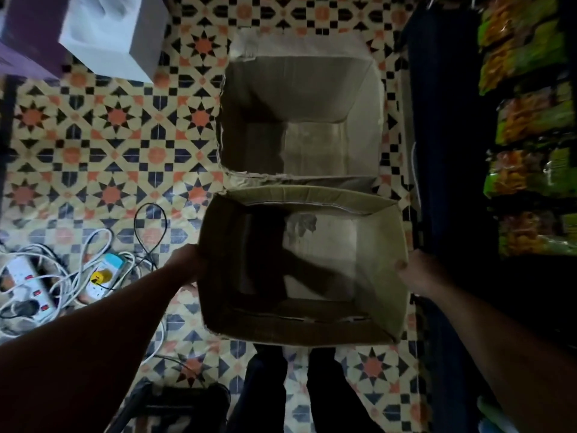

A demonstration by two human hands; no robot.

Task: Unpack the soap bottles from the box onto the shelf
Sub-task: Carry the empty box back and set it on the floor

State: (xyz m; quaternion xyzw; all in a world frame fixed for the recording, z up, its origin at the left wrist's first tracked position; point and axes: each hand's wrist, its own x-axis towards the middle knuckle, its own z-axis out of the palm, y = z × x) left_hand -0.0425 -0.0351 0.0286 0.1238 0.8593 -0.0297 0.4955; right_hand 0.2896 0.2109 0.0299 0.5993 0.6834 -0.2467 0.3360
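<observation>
I look straight down into an open brown cardboard box (387,270) held above the patterned floor. Its inside shows only bare cardboard; no soap bottles are in view. My left hand (187,264) grips the box's left wall at the rim. My right hand (415,273) grips its right wall. A second open cardboard box (365,98), also bare inside, stands on the floor just beyond the first. The shelf (530,129) runs along the right edge, stacked with green and orange packets.
Power strips and tangled white and black cables (62,276) lie on the floor at the left. A white block (115,32) and a purple box (25,39) sit at the top left. My legs and feet (296,385) stand under the held box. A dark object (175,401) sits bottom centre.
</observation>
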